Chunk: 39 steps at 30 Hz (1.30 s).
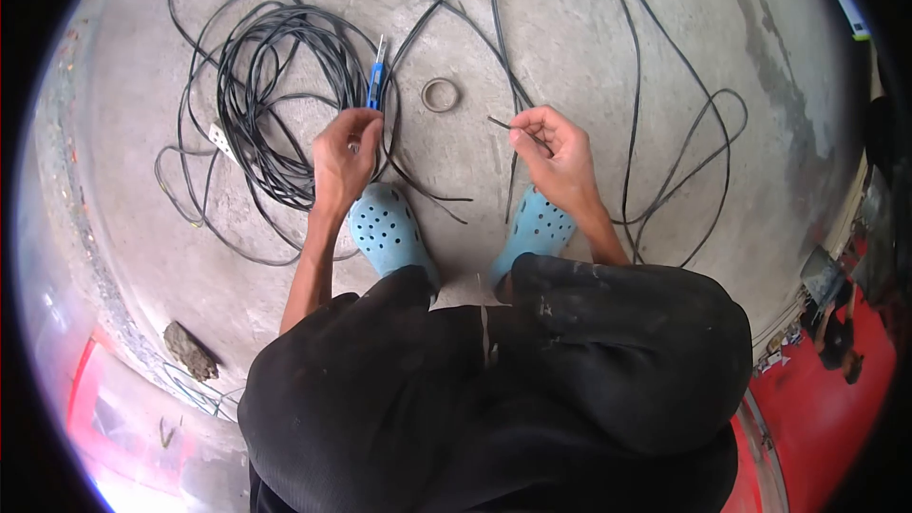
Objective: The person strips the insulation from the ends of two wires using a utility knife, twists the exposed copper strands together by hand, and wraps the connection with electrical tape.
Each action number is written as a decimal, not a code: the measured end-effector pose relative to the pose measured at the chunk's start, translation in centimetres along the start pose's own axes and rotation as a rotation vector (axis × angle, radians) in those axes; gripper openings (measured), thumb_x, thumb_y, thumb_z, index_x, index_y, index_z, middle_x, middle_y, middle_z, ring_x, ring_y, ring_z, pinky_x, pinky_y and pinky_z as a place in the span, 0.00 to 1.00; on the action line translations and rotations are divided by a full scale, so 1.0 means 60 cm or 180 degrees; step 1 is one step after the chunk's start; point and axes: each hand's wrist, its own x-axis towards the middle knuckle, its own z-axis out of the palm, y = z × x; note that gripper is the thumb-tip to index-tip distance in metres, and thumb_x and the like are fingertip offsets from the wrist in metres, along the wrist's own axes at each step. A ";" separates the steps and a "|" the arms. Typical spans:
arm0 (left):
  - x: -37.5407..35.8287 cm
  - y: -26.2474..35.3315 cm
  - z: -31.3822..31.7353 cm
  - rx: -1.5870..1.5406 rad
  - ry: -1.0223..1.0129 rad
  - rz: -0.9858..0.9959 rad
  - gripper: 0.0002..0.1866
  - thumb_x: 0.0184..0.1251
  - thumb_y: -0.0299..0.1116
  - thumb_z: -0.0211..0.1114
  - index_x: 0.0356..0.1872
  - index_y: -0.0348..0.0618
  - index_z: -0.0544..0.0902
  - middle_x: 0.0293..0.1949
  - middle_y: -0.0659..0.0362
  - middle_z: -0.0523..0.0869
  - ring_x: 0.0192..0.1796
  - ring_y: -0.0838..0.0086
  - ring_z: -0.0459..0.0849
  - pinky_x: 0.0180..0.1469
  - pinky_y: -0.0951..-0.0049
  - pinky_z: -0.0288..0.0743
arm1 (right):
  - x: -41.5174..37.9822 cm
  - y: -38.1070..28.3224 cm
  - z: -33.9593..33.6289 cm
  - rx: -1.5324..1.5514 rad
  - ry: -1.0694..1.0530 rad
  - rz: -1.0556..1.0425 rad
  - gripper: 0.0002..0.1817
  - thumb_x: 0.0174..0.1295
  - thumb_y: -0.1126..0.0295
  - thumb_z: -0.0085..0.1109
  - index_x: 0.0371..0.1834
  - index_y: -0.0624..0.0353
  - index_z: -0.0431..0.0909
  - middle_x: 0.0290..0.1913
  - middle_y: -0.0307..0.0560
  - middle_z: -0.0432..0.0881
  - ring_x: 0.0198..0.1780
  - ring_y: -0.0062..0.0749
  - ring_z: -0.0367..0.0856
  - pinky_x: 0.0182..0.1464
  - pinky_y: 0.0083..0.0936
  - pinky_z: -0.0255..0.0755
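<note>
Pinching a thin black cable end point(501, 122) between thumb and fingertips, right hand point(558, 158) is up around 1 o'clock. Left hand point(344, 158), roughly 11 o'clock, has its fingers curled around the bottom of a blue cutter point(376, 81), blade pointing to 12. Big messy black coil point(233, 95) sits on the concrete floor point(570, 66) at 10, partly over a white power strip point(222, 141). Tape roll's point(428, 95) at 12, between the hands but farther out, and loose cable loops point(730, 161) sprawl around 2.

Bright, diffuse light; glare washing out lower left; soft shadows; strong fisheye curvature, black corners; outer edges soft.
</note>
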 end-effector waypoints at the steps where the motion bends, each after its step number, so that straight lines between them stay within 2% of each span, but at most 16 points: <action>1: 0.018 -0.003 -0.006 0.0295 0.0158 0.0081 0.10 0.67 0.28 0.68 0.47 0.37 0.85 0.37 0.50 0.89 0.34 0.61 0.88 0.41 0.66 0.82 | -0.001 0.000 0.000 -0.0012 0.0002 -0.0025 0.05 0.67 0.77 0.63 0.43 0.66 0.80 0.33 0.37 0.83 0.34 0.11 0.77 0.36 0.12 0.72; 3: 0.050 -0.006 -0.008 0.0851 0.0460 0.0251 0.09 0.68 0.29 0.67 0.45 0.38 0.85 0.37 0.50 0.88 0.34 0.58 0.87 0.39 0.64 0.81 | -0.006 -0.002 0.001 -0.0002 -0.0025 -0.0097 0.05 0.68 0.76 0.63 0.43 0.66 0.81 0.34 0.36 0.83 0.34 0.11 0.77 0.36 0.12 0.72; 6: 0.077 0.004 0.018 0.1469 0.0497 0.0389 0.10 0.68 0.32 0.67 0.45 0.39 0.84 0.39 0.49 0.86 0.37 0.52 0.87 0.39 0.58 0.80 | -0.011 -0.007 0.002 0.0056 -0.0075 -0.0276 0.05 0.68 0.76 0.63 0.44 0.65 0.81 0.34 0.36 0.83 0.35 0.10 0.77 0.37 0.11 0.71; 7: 0.084 -0.009 0.026 0.1809 0.0557 0.0522 0.13 0.69 0.37 0.68 0.48 0.42 0.85 0.41 0.51 0.87 0.39 0.53 0.88 0.40 0.57 0.80 | -0.011 -0.008 0.003 0.0093 -0.0071 -0.0357 0.05 0.68 0.75 0.63 0.44 0.64 0.81 0.35 0.36 0.83 0.35 0.10 0.77 0.37 0.11 0.71; 11: 0.093 -0.005 0.041 0.1940 0.0589 0.0314 0.11 0.68 0.36 0.67 0.44 0.41 0.85 0.40 0.50 0.87 0.40 0.51 0.87 0.41 0.57 0.80 | -0.016 -0.009 0.005 0.0139 -0.0075 -0.0579 0.06 0.68 0.74 0.63 0.44 0.63 0.81 0.36 0.35 0.83 0.36 0.11 0.77 0.38 0.12 0.70; 14: 0.087 -0.012 0.035 0.1719 0.0720 0.0313 0.09 0.69 0.33 0.65 0.42 0.39 0.85 0.38 0.48 0.87 0.37 0.51 0.87 0.39 0.58 0.79 | -0.020 -0.009 0.005 0.0158 -0.0070 -0.0684 0.06 0.69 0.73 0.63 0.44 0.63 0.81 0.36 0.35 0.83 0.37 0.11 0.77 0.38 0.12 0.70; 17: 0.070 -0.004 0.021 0.0782 0.0800 0.0405 0.07 0.73 0.30 0.60 0.44 0.36 0.82 0.33 0.50 0.87 0.30 0.61 0.86 0.34 0.65 0.78 | -0.022 -0.018 0.007 0.0214 -0.0061 -0.0821 0.06 0.69 0.73 0.63 0.45 0.63 0.81 0.36 0.35 0.83 0.37 0.11 0.77 0.38 0.13 0.69; 20: 0.031 0.065 0.005 -0.1121 0.0272 0.0186 0.06 0.77 0.25 0.56 0.48 0.36 0.76 0.30 0.56 0.82 0.24 0.74 0.80 0.29 0.73 0.74 | -0.022 -0.026 0.013 0.0289 -0.0049 -0.0879 0.06 0.70 0.73 0.62 0.46 0.63 0.80 0.35 0.34 0.82 0.36 0.11 0.76 0.37 0.13 0.69; 21: 0.008 0.106 0.003 -0.1469 -0.0002 0.0040 0.07 0.80 0.25 0.52 0.52 0.36 0.73 0.28 0.64 0.77 0.25 0.86 0.71 0.27 0.81 0.67 | -0.022 -0.027 0.015 0.0346 -0.0060 -0.0869 0.06 0.70 0.73 0.62 0.46 0.63 0.80 0.35 0.34 0.82 0.36 0.11 0.76 0.37 0.13 0.69; 22: -0.010 0.135 0.006 -0.1547 -0.0120 0.0066 0.09 0.80 0.26 0.54 0.54 0.37 0.75 0.28 0.67 0.75 0.24 0.87 0.67 0.26 0.83 0.61 | -0.020 -0.027 0.017 0.0403 -0.0075 -0.0857 0.06 0.70 0.73 0.62 0.46 0.63 0.79 0.35 0.33 0.81 0.35 0.11 0.76 0.37 0.13 0.69; 24: -0.037 0.153 0.006 -0.1931 -0.0932 -0.0149 0.14 0.81 0.29 0.56 0.62 0.35 0.74 0.30 0.68 0.74 0.24 0.89 0.66 0.25 0.84 0.57 | -0.017 -0.029 0.022 0.0467 -0.0035 -0.0818 0.06 0.71 0.73 0.62 0.46 0.63 0.79 0.34 0.33 0.81 0.35 0.10 0.75 0.37 0.12 0.69; 27: -0.061 0.178 0.017 -0.1867 -0.1202 -0.0313 0.20 0.79 0.29 0.60 0.68 0.35 0.75 0.30 0.70 0.72 0.25 0.89 0.64 0.25 0.84 0.55 | -0.016 -0.029 0.029 0.0517 0.0113 -0.0744 0.06 0.71 0.73 0.62 0.46 0.63 0.78 0.34 0.32 0.81 0.34 0.09 0.75 0.36 0.12 0.69; 30: -0.063 0.197 0.018 -0.1876 -0.1405 -0.0500 0.21 0.77 0.31 0.63 0.66 0.34 0.77 0.24 0.70 0.74 0.25 0.88 0.66 0.26 0.82 0.59 | -0.020 -0.033 0.031 0.0595 0.0137 -0.0697 0.06 0.70 0.74 0.62 0.46 0.62 0.78 0.34 0.33 0.81 0.34 0.09 0.75 0.36 0.11 0.69; 33: -0.062 0.199 0.030 -0.1566 -0.1257 -0.0195 0.22 0.77 0.30 0.62 0.68 0.35 0.75 0.25 0.68 0.75 0.26 0.87 0.68 0.28 0.82 0.62 | -0.023 -0.039 0.030 0.0628 0.0135 -0.0703 0.06 0.70 0.74 0.62 0.46 0.63 0.79 0.35 0.34 0.82 0.35 0.09 0.76 0.36 0.11 0.69; 39: -0.063 0.222 0.035 -0.1598 -0.1286 0.0103 0.25 0.79 0.29 0.58 0.73 0.39 0.66 0.25 0.65 0.79 0.23 0.88 0.68 0.27 0.84 0.59 | -0.027 -0.044 0.031 0.0668 0.0137 -0.0763 0.05 0.72 0.74 0.61 0.44 0.65 0.80 0.34 0.34 0.82 0.34 0.09 0.75 0.34 0.11 0.69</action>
